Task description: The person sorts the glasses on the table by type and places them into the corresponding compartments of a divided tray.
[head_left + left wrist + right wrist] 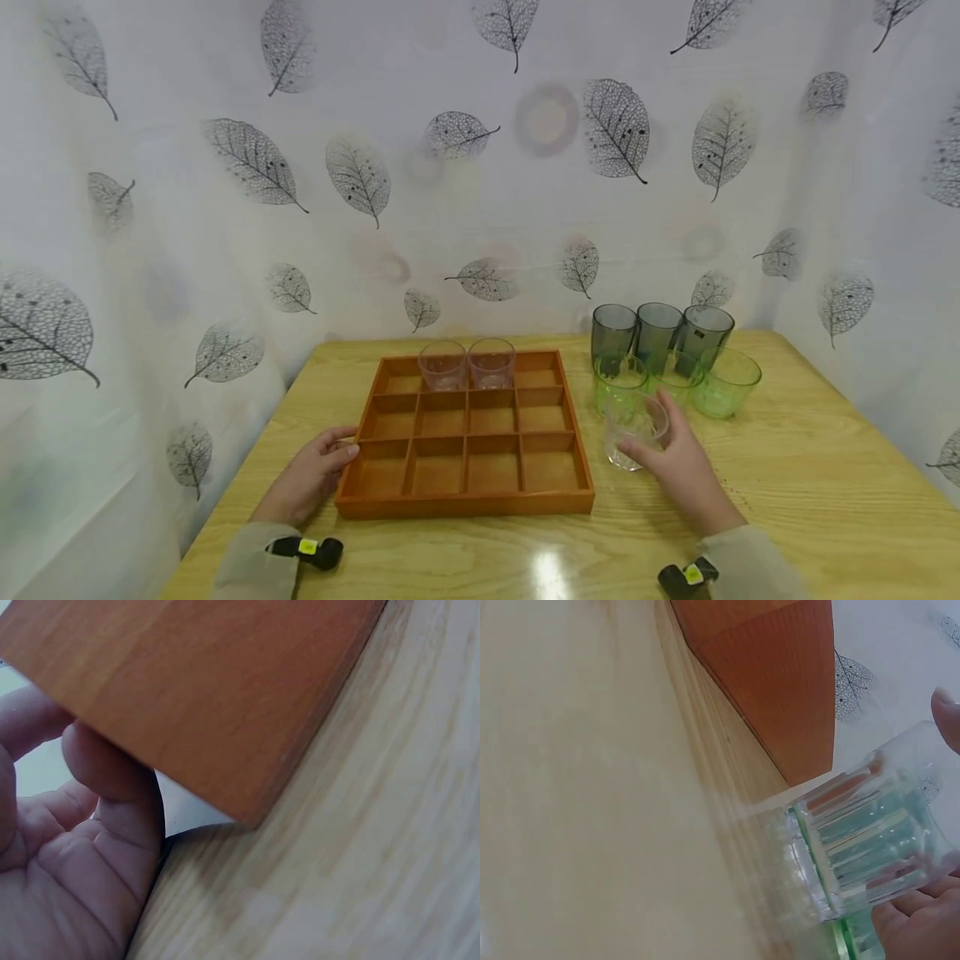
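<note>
A wooden tray (465,505) divided into compartments lies on the table. In its back row two clear glasses (444,367) stand side by side in the middle compartments. The left hand (309,475) touches the tray's left side; in the left wrist view that hand (90,825) has its fingers against the tray wall (202,697). To the right of the tray, the right hand (686,467) holds a clear glass (632,433) between thumb and fingers. In the right wrist view the ribbed glass (870,832) lies between the thumb and fingers of the right hand (930,915).
Several green glasses (726,387) stand at the back right, behind the held glass. Behind them is a row of dark grey glasses (613,333). A white curtain (480,208) with leaf prints hangs behind the wooden table (825,500).
</note>
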`<state>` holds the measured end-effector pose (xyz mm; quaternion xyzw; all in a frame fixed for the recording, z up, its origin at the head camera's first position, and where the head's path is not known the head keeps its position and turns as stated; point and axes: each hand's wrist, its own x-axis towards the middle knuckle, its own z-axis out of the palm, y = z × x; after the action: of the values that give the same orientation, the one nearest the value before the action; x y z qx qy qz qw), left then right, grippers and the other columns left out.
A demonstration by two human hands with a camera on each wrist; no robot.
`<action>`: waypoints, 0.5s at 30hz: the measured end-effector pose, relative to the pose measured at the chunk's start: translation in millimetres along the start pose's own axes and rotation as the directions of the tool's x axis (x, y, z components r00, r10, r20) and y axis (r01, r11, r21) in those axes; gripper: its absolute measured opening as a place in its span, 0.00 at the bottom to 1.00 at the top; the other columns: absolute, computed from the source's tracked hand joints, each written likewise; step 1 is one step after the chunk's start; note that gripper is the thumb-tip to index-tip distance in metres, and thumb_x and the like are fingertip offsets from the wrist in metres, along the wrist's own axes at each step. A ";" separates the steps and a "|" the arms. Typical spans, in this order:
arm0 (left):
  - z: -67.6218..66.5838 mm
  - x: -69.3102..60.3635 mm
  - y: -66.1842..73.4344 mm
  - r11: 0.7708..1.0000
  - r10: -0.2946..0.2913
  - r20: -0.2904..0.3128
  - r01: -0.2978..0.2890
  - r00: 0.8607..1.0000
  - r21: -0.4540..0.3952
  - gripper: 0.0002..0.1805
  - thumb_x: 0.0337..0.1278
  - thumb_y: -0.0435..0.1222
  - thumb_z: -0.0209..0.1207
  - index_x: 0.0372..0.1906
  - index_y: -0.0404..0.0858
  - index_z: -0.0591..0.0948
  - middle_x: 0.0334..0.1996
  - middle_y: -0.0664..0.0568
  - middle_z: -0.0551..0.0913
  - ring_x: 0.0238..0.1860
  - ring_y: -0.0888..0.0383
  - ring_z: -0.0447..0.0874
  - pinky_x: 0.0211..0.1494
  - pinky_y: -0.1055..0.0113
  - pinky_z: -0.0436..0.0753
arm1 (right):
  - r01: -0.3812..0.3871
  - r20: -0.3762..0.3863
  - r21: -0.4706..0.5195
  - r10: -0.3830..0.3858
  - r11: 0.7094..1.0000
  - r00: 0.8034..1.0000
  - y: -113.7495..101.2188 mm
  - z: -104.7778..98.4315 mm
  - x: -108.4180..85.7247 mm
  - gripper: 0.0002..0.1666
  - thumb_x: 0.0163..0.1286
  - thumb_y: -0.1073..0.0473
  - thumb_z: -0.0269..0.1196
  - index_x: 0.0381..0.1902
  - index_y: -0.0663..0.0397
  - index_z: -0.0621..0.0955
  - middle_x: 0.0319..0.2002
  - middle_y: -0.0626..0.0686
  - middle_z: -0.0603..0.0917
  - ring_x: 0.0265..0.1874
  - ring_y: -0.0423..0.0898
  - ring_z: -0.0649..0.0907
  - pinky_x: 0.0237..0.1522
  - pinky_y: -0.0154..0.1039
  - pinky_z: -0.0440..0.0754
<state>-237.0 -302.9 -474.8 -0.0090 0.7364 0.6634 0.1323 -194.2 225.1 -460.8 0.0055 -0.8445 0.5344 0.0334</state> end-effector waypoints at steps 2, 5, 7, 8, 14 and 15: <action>-0.1 0.0 -0.2 1.000 0.000 -0.002 0.000 1.000 -0.004 0.31 0.75 0.36 0.54 0.74 0.28 0.58 0.48 0.48 0.72 0.47 0.57 0.71 0.51 0.68 0.73 | -0.005 0.006 0.023 0.005 1.000 1.000 2.9 0.8 1.3 0.69 0.66 0.40 0.70 0.81 0.37 0.31 0.81 0.54 0.48 0.72 0.70 0.57 0.63 0.74 0.58; -0.6 0.6 -0.6 1.000 -0.002 0.000 0.002 1.000 -0.012 0.31 0.76 0.36 0.54 0.74 0.28 0.58 0.47 0.49 0.72 0.46 0.58 0.70 0.50 0.68 0.74 | -0.002 0.015 0.055 0.002 0.999 1.000 7.1 0.9 3.8 0.69 0.67 0.41 0.70 0.81 0.37 0.30 0.81 0.54 0.47 0.72 0.69 0.60 0.64 0.70 0.60; -1.1 1.0 -1.3 1.000 -0.004 -0.002 0.004 1.000 -0.014 0.31 0.76 0.36 0.54 0.74 0.28 0.58 0.47 0.49 0.72 0.46 0.58 0.71 0.50 0.68 0.74 | 0.004 0.024 0.066 -0.006 0.998 1.000 10.3 1.0 5.6 0.69 0.67 0.42 0.69 0.81 0.38 0.30 0.81 0.55 0.46 0.71 0.68 0.62 0.64 0.68 0.63; -1.4 1.1 -1.4 1.000 -0.008 -0.005 0.008 1.000 -0.017 0.31 0.75 0.36 0.54 0.74 0.29 0.58 0.47 0.49 0.72 0.45 0.58 0.71 0.49 0.68 0.74 | 0.006 0.029 0.070 -0.008 0.998 1.000 12.1 1.2 6.5 0.68 0.68 0.43 0.69 0.81 0.39 0.30 0.81 0.55 0.46 0.70 0.68 0.62 0.64 0.68 0.64; -1.8 0.5 -1.3 1.000 -0.004 0.003 0.004 1.000 -0.007 0.32 0.75 0.36 0.55 0.74 0.28 0.58 0.47 0.49 0.72 0.46 0.58 0.71 0.50 0.68 0.74 | 0.021 0.049 0.067 -0.024 0.998 0.999 20.6 2.2 10.7 0.65 0.71 0.46 0.68 0.81 0.40 0.31 0.81 0.56 0.45 0.73 0.70 0.56 0.65 0.70 0.60; -1.9 0.4 -1.3 1.000 -0.001 0.003 0.001 1.000 -0.007 0.32 0.75 0.36 0.55 0.74 0.28 0.58 0.47 0.49 0.72 0.46 0.58 0.71 0.50 0.68 0.74 | 0.023 0.049 0.065 -0.027 0.998 0.998 21.4 2.6 11.3 0.65 0.71 0.46 0.68 0.81 0.40 0.31 0.81 0.55 0.45 0.73 0.70 0.56 0.65 0.69 0.60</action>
<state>-237.5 -304.9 -475.9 -0.0088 0.7340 0.6658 0.1335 -206.6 232.3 -480.6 0.0305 -0.8272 0.5607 0.0188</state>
